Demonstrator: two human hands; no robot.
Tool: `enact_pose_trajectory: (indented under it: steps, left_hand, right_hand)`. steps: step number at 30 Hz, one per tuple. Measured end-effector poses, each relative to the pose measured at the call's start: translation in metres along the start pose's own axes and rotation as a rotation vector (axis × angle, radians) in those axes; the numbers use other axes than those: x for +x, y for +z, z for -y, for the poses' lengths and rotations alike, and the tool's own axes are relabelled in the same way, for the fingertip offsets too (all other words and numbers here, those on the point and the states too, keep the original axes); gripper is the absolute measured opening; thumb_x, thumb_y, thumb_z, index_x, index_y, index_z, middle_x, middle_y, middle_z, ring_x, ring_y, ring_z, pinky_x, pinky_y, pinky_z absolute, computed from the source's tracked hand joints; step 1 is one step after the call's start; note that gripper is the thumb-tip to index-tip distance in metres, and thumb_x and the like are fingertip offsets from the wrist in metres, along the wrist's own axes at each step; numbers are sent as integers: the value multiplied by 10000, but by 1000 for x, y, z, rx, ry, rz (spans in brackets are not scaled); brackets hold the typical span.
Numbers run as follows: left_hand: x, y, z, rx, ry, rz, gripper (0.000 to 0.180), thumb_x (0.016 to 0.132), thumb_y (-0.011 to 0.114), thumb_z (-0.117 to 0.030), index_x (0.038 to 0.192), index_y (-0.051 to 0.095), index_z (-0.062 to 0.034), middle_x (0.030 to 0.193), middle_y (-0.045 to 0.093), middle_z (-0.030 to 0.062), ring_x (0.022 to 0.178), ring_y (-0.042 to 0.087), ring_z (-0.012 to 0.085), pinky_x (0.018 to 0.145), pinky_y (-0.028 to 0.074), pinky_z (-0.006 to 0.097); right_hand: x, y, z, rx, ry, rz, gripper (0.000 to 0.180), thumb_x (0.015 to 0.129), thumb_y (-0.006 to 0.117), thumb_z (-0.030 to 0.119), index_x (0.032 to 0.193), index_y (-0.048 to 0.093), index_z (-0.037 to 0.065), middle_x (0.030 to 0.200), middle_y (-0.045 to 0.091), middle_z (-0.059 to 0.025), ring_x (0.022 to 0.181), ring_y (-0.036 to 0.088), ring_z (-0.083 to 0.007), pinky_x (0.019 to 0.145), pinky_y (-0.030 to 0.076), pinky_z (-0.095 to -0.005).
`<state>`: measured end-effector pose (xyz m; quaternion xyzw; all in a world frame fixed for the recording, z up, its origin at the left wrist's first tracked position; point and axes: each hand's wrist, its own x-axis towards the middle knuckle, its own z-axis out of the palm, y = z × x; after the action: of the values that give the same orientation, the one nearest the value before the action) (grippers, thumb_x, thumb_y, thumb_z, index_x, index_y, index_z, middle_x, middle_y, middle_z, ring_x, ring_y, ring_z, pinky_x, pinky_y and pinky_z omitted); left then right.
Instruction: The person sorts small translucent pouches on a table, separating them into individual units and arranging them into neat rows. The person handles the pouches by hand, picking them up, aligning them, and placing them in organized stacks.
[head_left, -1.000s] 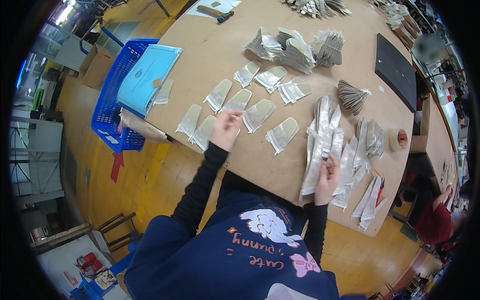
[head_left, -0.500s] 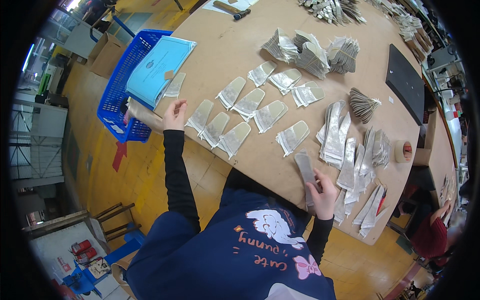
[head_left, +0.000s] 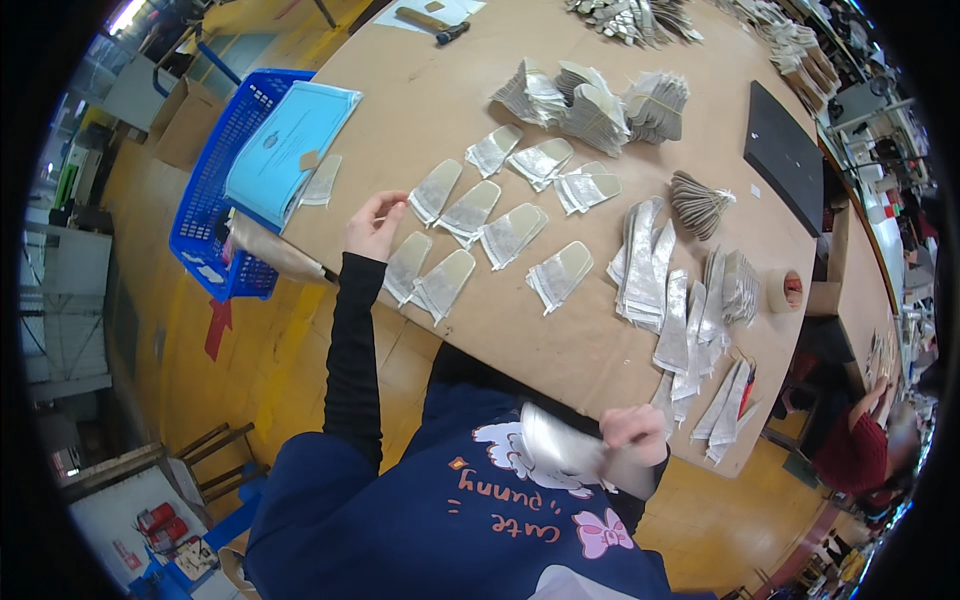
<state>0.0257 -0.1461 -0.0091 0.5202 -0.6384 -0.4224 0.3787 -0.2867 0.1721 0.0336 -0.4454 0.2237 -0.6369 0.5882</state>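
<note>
Insole pieces [head_left: 470, 212] on table [head_left: 420, 90]; basket [head_left: 215, 190] left.

Worktop [head_left: 440, 110]: matt tan board, smooth, looks like fibreboard or card. Insole-shaped pieces [head_left: 470, 212]: thin sheet stock, silvery-grey face with slight sheen, paler cream backs. Piece [head_left: 560, 445] in right hand [head_left: 632, 430]: same stuff, glossy highlight. Crate [head_left: 215, 210]: blue plastic lattice. Folder [head_left: 290, 150] on it: light blue paper, matt. Tape roll [head_left: 787, 290]: beige, paper-like. Pad [head_left: 785, 155]: black, matt. Sleeve [head_left: 352, 350] behind left hand [head_left: 374, 225]: black knit cloth. Floor [head_left: 290, 370]: glossy wood-toned.
</note>
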Motion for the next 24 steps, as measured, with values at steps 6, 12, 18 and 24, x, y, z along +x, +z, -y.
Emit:
enact_pose_trajectory:
  steps: [6, 12, 18, 24]
  left_hand:
    - [12, 44, -44, -21, 56, 186, 207, 942, 599, -168, 1082, 659, -28, 983, 702, 63, 929, 660, 133, 808, 504, 268]
    - [16, 52, -60, -18, 104, 232, 210, 947, 589, -173, 1081, 660, -29, 962, 707, 61, 914, 667, 138, 797, 506, 270]
    - [10, -14, -28, -15, 108, 40, 233, 967, 577, -155, 1135, 625, -1, 1031, 682, 76, 979, 642, 134, 864, 491, 250]
    - [-16, -64, 12, 22, -31, -148, 222, 958, 583, -151, 1127, 636, -18, 997, 697, 60, 962, 651, 127, 841, 488, 261]
  right_hand:
    - [-5, -7, 4, -919, 654, -300, 191, 739, 777, 88, 889, 709, -11, 817, 705, -113, 711, 661, -202, 671, 510, -284]
    - [-3, -14, 5, -82, 28, 136, 261, 731, 772, 65, 972, 702, -4, 778, 688, -107, 662, 627, -177, 590, 450, -285]
    - [-10, -10, 8, -395, 142, -10, 259, 730, 766, 94, 946, 677, -18, 739, 677, -126, 596, 602, -163, 557, 424, -262]
    - [0, -10, 19, -948, 496, -140, 294, 736, 765, 84, 989, 656, -16, 709, 681, -103, 573, 586, -137, 550, 432, -250]
